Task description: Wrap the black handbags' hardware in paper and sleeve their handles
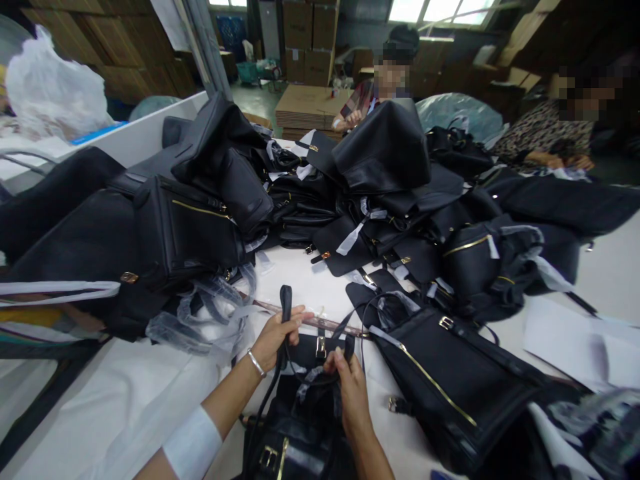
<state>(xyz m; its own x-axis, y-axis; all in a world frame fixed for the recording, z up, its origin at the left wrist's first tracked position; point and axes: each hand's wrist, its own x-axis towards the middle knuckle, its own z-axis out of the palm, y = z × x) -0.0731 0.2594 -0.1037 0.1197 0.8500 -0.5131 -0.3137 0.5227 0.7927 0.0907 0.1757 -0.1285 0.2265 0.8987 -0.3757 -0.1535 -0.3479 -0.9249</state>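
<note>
A black bag with gold buckles and a gold zip lies at the near edge of the table, below both hands. My left hand is closed round a black strap, whose looped end stands up above the fingers. Over the bag's other side, my right hand pinches a black strap between thumb and fingers. Between the hands sits the bag's flap with a gold buckle. Clear plastic wrap partly covers the handle near the right fingers.
Black bags are heaped to the left and across the back. A larger black backpack lies close on my right. Plastic strips lie left of my hands. Two people work across the table, one by a raised bag.
</note>
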